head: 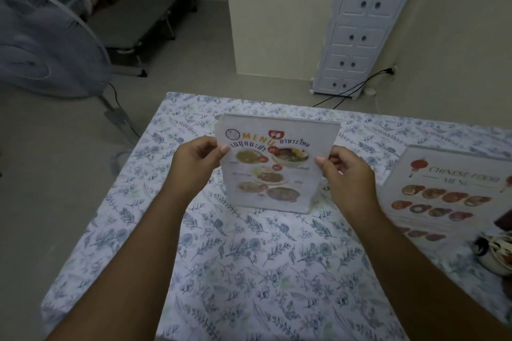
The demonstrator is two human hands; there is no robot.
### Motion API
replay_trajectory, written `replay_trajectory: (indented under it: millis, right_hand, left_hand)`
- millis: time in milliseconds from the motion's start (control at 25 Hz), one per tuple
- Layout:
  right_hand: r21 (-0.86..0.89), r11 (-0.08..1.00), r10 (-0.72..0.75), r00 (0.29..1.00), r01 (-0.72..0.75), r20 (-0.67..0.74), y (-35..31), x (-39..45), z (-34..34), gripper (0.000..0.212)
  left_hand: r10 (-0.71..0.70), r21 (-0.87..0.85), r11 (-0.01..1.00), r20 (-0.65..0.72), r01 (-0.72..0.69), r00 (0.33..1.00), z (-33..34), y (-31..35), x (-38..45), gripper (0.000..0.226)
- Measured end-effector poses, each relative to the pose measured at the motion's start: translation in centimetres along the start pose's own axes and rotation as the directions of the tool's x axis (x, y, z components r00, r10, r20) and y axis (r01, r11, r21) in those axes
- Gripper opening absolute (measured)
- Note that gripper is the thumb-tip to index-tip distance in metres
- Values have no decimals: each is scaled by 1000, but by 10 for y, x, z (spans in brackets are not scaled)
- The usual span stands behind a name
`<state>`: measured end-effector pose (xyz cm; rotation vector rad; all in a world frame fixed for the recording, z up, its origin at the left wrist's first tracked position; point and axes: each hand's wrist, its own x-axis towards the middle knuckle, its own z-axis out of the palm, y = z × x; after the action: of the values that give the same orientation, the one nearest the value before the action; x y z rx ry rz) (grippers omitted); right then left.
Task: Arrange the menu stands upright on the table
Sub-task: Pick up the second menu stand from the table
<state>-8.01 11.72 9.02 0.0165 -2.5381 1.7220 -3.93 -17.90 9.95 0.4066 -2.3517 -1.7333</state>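
Note:
A clear acrylic menu stand (273, 166) with a Thai food menu stands upright near the middle of the table, its face toward me. My left hand (195, 165) pinches its left edge between thumb and fingers. My right hand (346, 174) grips its right edge the same way. The bottom edge of the stand meets the floral tablecloth (249, 266). A second stand, the Chinese food menu (440, 191), lies tilted back at the right side of the table, apart from both hands.
A small bowl-like object (496, 253) sits at the table's right edge, in front of the Chinese menu. A standing fan (44, 44) is off the table's left corner. A white drawer tower (363, 25) and cables stand behind the table.

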Motion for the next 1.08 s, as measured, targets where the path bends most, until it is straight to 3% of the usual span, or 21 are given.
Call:
replay_trajectory:
  millis: [280, 520, 880, 960, 1080]
  right_hand:
    - [-23, 999, 41, 999, -41, -7, 14, -9, 22, 6]
    - [-109, 994, -31, 1000, 30, -6, 27, -23, 28, 9]
    - [-185, 981, -54, 998, 55, 11, 27, -23, 27, 8]
    - [-213, 976, -31, 998, 43, 59, 23, -22, 21, 17]
    - [-297, 953, 2, 982, 56, 191, 23, -33, 2, 49]
  left_hand:
    - [-6, -23, 1000, -40, 5, 999, -5, -32, -8, 9]
    - [50, 49, 998, -101, -45, 994, 5, -42, -22, 21]
    - [48, 128, 992, -186, -24, 981, 15, -33, -36, 18]
    - [32, 142, 990, -231, 1, 973, 22, -26, -47, 18]
    - [-10, 174, 982, -324, 70, 946, 33, -16, -76, 48]
